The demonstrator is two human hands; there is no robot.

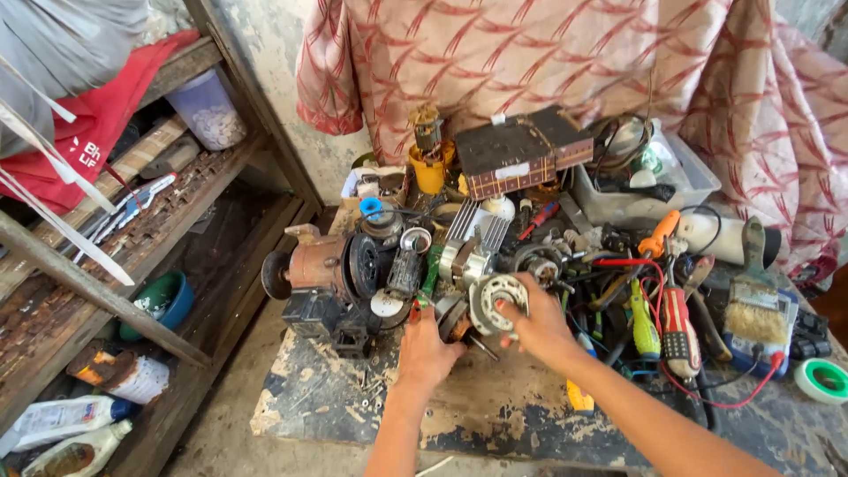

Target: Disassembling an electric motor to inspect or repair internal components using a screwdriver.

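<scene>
Your right hand (537,329) fingers grip the round slotted motor end-cover (496,302) at mid-desk (495,411); your left hand (427,349) seems closed on the part beneath, though that's half hidden. Keep both grips square. Only the bare near desk edge offers room; screwdrivers (678,327) crowd the right.

Single head view looked steeply down, close over the cluttered, paint-chipped wooden workbench (495,415), facing the red-patterned curtain (530,53).
</scene>
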